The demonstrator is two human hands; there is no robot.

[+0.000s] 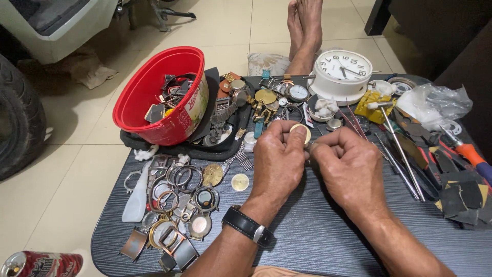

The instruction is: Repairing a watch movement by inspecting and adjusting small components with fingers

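Pale gold disc [300, 134], a small round watch part, pinched at its edge between thumb and forefinger of the left hand [279, 159], face turned up toward the camera, presumably to keep it readable and steady. Raised just above the dark wood-grain tabletop [318, 231], close in front of the body, where both hands can meet over it. Right hand [351, 166] curled tight, fingertips pressed together right beside the disc, as if nipping something very fine; whether anything sits between them cannot be told. Black-strapped wristwatch [248, 225] worn on the left wrist.

Same head view, farther out: loose watch cases and bezels [177, 205] heaped to the left, within easy reach, with two bare dials [225, 177] set apart nearer the hands. Red oval tub [154, 97] tipped on a black tray, holding more scrap parts. White alarm clock [342, 74] standing at the far edge, out of the working space. Tweezers, thin drivers and orange-handled pliers [469, 151] fanned along the right side, handles toward the right hand. Bare feet [305, 31] resting on the tiled floor beyond the table.
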